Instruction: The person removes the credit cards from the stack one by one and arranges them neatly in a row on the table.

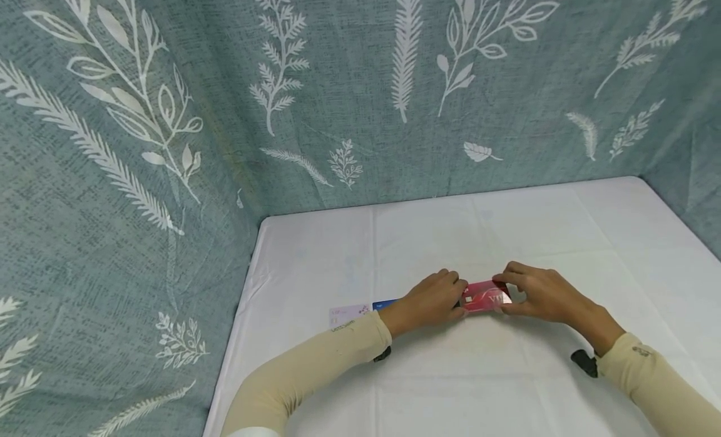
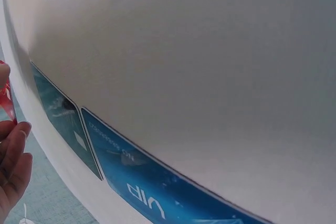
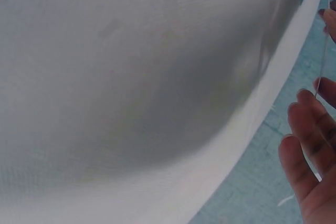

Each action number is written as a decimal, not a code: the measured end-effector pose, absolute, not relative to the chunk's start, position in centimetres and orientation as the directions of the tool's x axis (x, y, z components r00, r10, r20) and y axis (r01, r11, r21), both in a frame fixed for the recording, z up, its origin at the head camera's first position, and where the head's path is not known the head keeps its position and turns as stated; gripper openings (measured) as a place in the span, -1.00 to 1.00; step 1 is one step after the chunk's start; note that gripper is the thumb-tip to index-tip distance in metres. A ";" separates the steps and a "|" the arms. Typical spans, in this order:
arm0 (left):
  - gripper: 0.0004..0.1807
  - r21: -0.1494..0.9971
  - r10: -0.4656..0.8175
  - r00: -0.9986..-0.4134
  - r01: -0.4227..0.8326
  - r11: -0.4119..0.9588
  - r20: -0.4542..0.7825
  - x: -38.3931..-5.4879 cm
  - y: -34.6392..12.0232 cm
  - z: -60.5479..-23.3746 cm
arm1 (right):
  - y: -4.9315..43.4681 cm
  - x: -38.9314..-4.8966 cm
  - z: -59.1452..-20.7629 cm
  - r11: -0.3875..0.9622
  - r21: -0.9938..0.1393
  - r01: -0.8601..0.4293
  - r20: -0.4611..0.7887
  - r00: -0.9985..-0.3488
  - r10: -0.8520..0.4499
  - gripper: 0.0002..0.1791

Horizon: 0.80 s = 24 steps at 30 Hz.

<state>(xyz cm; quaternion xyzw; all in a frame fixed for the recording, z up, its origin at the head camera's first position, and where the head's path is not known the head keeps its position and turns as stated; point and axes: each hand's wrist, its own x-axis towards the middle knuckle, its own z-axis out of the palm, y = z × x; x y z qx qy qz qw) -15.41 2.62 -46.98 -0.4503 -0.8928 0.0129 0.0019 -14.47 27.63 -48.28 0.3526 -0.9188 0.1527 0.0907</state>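
A red VIP card [image 1: 481, 297] with a chip is held up between both hands over the white table. My left hand [image 1: 430, 302] pinches its left end, and my right hand [image 1: 541, 294] grips the right end between thumb and fingers. In the left wrist view, a little of the red card [image 2: 6, 100] shows in the left fingers. Below lie a dark green card [image 2: 65, 119] and a blue VIP card [image 2: 152, 174], side by side. The right wrist view shows the right hand [image 3: 315, 135] and the held card only as a thin edge.
A pale VIP card [image 1: 348, 314] lies left of the blue card [image 1: 385, 304], which the left hand partly covers. The white cloth-covered table [image 1: 428, 387] ends against a green leaf-patterned curtain [image 1: 349, 99] at the back and sides.
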 end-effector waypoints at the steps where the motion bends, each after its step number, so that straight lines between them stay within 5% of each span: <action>1: -0.48 -0.027 0.803 -0.596 0.803 0.596 -0.010 -15.4 2.7 -47.0 | 27.7 -14.5 -48.3 0.707 -0.215 -0.674 0.274 -0.736 -0.619 -0.49; 24: -0.51 -0.074 0.790 -0.612 0.790 0.609 -0.037 -15.9 3.7 -47.5 | 28.0 -14.8 -49.6 0.745 -0.182 -0.642 0.253 -0.763 -0.595 -0.39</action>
